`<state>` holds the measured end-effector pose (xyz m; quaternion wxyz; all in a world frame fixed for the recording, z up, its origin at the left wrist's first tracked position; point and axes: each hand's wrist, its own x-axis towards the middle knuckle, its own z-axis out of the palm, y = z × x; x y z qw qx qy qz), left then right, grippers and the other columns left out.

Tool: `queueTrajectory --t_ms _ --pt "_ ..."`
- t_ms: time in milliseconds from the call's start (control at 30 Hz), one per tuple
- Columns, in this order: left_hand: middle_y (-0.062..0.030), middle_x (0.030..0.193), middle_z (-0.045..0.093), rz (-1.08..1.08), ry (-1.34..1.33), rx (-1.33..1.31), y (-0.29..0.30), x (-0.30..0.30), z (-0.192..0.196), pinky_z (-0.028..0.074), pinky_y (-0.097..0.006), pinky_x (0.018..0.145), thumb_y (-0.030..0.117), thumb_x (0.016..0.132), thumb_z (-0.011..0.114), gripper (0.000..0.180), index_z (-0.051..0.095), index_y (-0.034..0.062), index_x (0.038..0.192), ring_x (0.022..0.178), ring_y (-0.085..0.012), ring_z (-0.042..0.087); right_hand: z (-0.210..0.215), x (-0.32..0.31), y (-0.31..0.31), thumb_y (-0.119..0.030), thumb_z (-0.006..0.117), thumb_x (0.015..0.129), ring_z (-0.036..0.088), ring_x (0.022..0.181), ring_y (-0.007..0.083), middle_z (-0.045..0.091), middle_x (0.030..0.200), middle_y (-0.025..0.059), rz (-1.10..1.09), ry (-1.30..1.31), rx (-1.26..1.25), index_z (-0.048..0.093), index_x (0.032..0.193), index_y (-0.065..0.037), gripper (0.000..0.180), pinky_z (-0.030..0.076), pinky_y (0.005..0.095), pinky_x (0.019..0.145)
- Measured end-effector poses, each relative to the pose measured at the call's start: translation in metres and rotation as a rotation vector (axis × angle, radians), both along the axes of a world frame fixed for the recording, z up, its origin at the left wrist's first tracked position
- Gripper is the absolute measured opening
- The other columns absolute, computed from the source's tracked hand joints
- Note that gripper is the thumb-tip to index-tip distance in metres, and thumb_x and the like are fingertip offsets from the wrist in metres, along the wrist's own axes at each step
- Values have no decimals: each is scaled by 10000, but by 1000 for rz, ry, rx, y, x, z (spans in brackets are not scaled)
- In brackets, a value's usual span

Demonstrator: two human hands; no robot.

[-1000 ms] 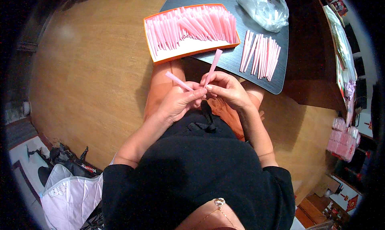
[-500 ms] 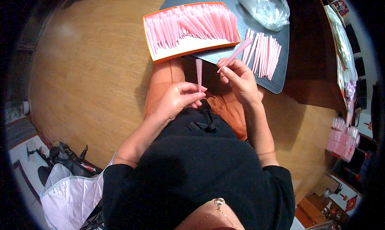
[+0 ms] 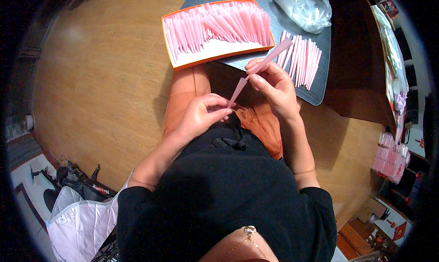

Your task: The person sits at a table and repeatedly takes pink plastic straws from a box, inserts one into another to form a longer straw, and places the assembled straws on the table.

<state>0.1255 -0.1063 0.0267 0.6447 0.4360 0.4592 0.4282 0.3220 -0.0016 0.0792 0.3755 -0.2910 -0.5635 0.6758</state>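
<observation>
Over my lap, my left hand (image 3: 201, 116) pinches the narrow end of a thin pink paper cone (image 3: 237, 92), whose wide mouth tilts up to the right. My right hand (image 3: 277, 92) grips a second pink paper cone (image 3: 273, 54) near its narrow end, with the wide end pointing up and right. The second cone's tip meets the mouth of the first; whether it is inside cannot be seen. Beyond my hands lies an orange-rimmed shallow box (image 3: 219, 59) with many pink cones. To its right, slim pink paper tubes (image 3: 302, 61) lie side by side.
The box and tubes rest on a dark table (image 3: 316, 95) with a rounded corner. A clear plastic bag (image 3: 302, 8) sits at its far right. A dark wooden cabinet (image 3: 354, 70) stands right of the table. A pale quilted cloth (image 3: 87, 221) and black bag (image 3: 80, 179) lie lower left.
The left-hand cone has tilted from upright toward the right. The right-hand cone has shifted slightly, and its tip now meets the other cone's mouth.
</observation>
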Motion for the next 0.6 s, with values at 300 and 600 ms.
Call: queueTrajectory --t_ms 300,600 --pt "-68 931 628 2 2 15 -1 1 0 540 -241 690 42 890 668 161 687 -39 1027 766 -123 649 -8 5 1 -109 673 898 560 1035 157 582 1102 75 47 -55 119 606 1034 14 195 462 302 915" --pt "-69 937 629 -21 62 53 0 0 -2 536 -239 699 46 897 657 173 686 -40 1045 771 -125 649 0 8 3 -210 631 931 540 1086 171 551 1193 90 25 -124 238 593 1152 -5 304 465 304 905"
